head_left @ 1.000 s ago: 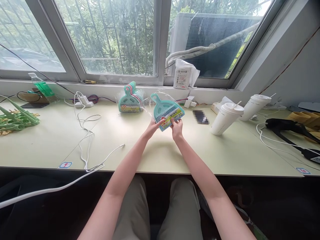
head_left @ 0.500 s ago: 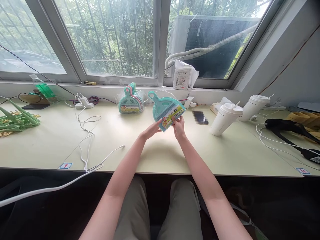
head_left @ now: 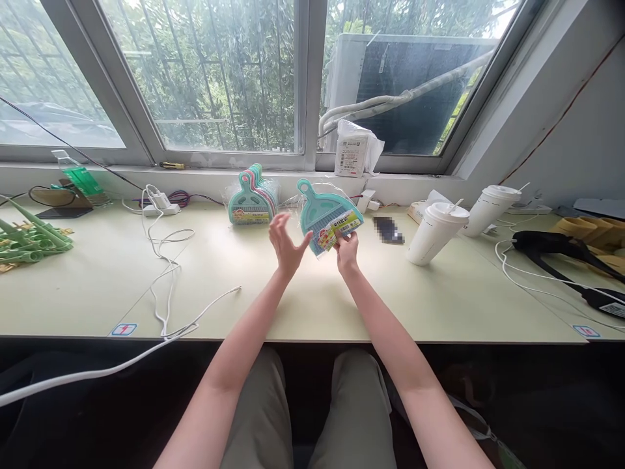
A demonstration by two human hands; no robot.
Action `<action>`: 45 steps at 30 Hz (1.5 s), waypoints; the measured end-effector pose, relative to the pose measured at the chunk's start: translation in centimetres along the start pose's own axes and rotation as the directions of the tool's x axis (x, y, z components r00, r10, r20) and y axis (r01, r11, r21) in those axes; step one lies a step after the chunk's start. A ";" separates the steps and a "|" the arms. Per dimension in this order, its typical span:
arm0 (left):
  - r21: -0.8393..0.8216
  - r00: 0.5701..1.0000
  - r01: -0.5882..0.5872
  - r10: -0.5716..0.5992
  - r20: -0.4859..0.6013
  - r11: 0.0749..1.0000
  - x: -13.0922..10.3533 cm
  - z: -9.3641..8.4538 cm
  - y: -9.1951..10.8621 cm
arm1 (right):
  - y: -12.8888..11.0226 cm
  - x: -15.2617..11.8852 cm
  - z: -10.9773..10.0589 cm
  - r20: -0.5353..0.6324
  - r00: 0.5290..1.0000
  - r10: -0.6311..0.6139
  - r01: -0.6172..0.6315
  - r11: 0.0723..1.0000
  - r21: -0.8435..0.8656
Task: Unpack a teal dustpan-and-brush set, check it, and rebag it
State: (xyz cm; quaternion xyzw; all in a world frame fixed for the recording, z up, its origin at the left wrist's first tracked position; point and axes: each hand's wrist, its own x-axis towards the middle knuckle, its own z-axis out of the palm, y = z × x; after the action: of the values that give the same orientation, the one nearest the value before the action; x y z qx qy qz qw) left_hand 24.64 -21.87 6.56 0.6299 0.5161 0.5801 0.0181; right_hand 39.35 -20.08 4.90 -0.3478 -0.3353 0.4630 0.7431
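Bright daylight through windows (head_left: 205,78); lower corners seemingly murky.

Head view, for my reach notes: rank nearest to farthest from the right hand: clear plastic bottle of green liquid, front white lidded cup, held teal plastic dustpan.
1. Held teal plastic dustpan: in the right hand.
2. Front white lidded cup: off to the right.
3. Clear plastic bottle of green liquid: far left, toward the back.
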 end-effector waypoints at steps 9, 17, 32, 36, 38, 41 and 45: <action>0.362 0.878 -0.457 0.346 0.332 0.812 -0.4 1.0 -1.0 | 1.9 -1.0 0.8 0.050 0.999 0.013 -0.011 0.999 -0.044; 0.333 0.746 -0.645 0.471 0.470 0.688 -0.5 1.1 -1.0 | 2.2 -0.5 0.3 0.012 1.000 0.028 -0.028 1.000 0.009; 0.366 0.816 -0.543 0.373 0.441 0.756 -1.3 1.1 0.4 | 2.2 -0.9 0.6 0.078 0.993 0.083 -0.071 0.986 -0.149; 0.409 0.850 -0.497 0.335 0.406 0.765 -1.1 0.9 0.5 | 2.5 -0.8 0.6 0.092 0.993 0.074 -0.050 0.969 -0.242; 0.414 0.850 -0.493 0.323 0.415 0.765 -1.0 0.8 0.6 | 2.8 -0.8 0.7 0.129 0.989 0.066 -0.024 0.954 -0.298; 0.432 0.863 -0.471 0.300 0.407 0.769 -0.9 0.7 0.8 | 3.1 -1.1 0.9 0.211 0.976 0.051 0.027 0.935 -0.354; 0.466 0.891 -0.426 0.271 0.364 0.775 -0.7 0.5 0.8 | 3.3 -1.6 1.3 0.277 0.959 0.061 0.046 0.931 -0.363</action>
State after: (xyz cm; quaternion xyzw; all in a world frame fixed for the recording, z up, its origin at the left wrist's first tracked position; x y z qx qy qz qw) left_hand 25.68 -22.44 6.42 0.7693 0.5220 0.3126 -0.1949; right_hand 36.24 -20.19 2.63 -0.4116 -0.5171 0.4403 0.6077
